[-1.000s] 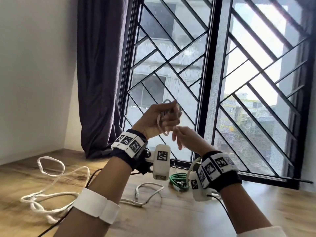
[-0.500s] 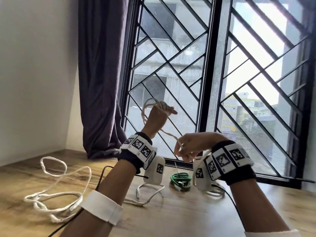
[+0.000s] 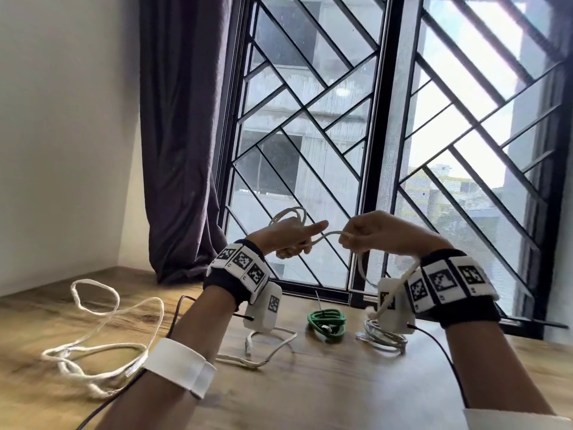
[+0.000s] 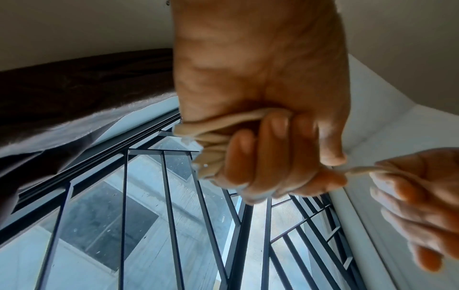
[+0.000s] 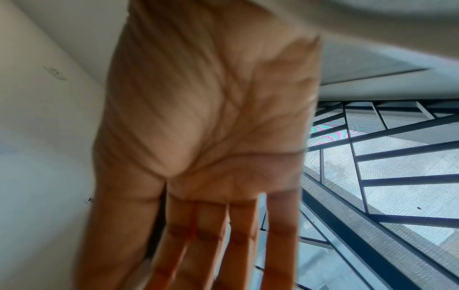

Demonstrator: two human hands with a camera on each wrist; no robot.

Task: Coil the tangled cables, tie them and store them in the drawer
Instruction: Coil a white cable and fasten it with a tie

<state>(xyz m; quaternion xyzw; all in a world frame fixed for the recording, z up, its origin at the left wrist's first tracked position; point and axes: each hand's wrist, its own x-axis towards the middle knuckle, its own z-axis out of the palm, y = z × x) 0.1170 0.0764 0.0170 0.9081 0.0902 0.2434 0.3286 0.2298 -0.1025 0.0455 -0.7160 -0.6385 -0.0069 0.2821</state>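
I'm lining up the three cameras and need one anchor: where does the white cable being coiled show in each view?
Head: the white cable is at centre, stretched between the left hand and the right hand.
Left wrist: it is bunched at centre in the left hand's curled fingers, with a strand running right to the other hand.
Right wrist: not clearly visible; only a blurred palm.
Shared landmark: the window grille.

Daylight pours in through the window [image 3: 403, 150], blowing out the sky at the upper right of the head view. The curtain [image 3: 183, 135] stays dark. The table [image 3: 341, 392] is evenly lit and smeared at the lower left. Straight bars bow towards the edges. The right wrist view is motion-blurred, with moiré on the mesh; the left wrist view is soft close up.
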